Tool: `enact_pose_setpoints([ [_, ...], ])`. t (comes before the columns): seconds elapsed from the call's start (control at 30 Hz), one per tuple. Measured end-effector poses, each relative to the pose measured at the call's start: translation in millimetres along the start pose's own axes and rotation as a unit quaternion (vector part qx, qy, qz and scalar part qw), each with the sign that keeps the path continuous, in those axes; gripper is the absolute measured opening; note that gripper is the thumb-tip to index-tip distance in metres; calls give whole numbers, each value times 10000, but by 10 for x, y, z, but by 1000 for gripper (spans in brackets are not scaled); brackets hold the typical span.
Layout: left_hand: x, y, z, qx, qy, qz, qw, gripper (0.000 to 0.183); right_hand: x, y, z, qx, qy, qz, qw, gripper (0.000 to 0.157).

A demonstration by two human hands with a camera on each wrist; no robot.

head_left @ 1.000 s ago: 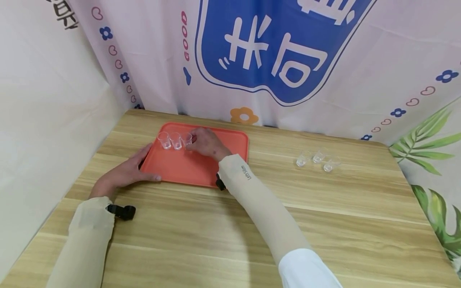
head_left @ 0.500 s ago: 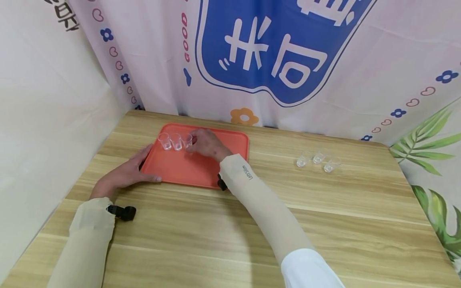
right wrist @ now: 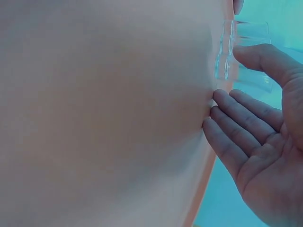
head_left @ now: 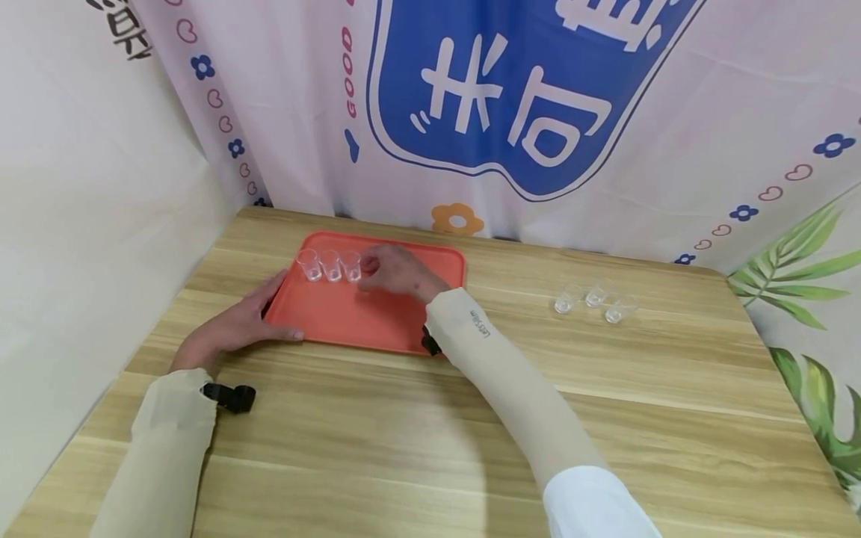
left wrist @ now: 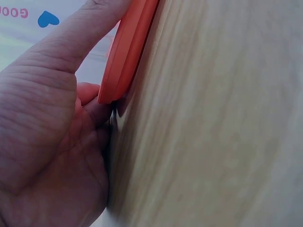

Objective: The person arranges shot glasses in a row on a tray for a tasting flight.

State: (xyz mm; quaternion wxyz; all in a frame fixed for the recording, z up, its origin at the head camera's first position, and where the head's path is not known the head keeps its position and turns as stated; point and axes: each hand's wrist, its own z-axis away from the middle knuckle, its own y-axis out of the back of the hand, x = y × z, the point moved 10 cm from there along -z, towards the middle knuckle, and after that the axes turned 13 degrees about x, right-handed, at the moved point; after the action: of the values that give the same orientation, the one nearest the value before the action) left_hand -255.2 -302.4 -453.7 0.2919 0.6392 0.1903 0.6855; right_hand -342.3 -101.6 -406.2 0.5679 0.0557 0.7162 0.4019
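Note:
A red tray [head_left: 329, 317] lies toward the back left of the table. Three small clear cups stand upright in a row near its back left corner; the rightmost cup [head_left: 352, 267] is closest to my right hand [head_left: 395, 272]. In the right wrist view that hand [right wrist: 270, 146] has straight fingers, with its thumb apart from them beside the clear cups [right wrist: 251, 33]. My left hand [head_left: 235, 323] grips the tray's front left corner. The left wrist view shows the fingers [left wrist: 92, 106] behind and under the red rim, while the thumb runs along the front edge.
Three more clear cups [head_left: 596, 294] stand close together on the wooden table [head_left: 403, 433], right of the tray. A printed curtain [head_left: 303, 112] hangs along the table's back edge. A white cloth wall [head_left: 101, 187] borders the left side.
My right hand has let go of the rightmost cup in the row and drawn slightly to the right. The cups and the left hand have stayed in place.

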Motion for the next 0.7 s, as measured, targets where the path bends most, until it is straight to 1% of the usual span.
enact_pose_setpoints([
  [0.1,3,2,-11,-9,-7,-20,10000,122,38,63,40,-1,48,215,9998,31],
  [0.23,-1,-1,-21,-22,-19,-37,10000,122,103,167,103,72,16,535,9985,47],
  [0.3,-3,-7,-25,-31,-31,-45,10000,122,125,224,147,84,6,633,9980,51],
  [0.47,-17,-16,-21,-11,26,27,10000,121,141,362,277,131,149,710,9973,51],
  [0.7,-10,10,-7,-30,34,102,9999,121,142,575,494,436,382,654,9962,48],
])
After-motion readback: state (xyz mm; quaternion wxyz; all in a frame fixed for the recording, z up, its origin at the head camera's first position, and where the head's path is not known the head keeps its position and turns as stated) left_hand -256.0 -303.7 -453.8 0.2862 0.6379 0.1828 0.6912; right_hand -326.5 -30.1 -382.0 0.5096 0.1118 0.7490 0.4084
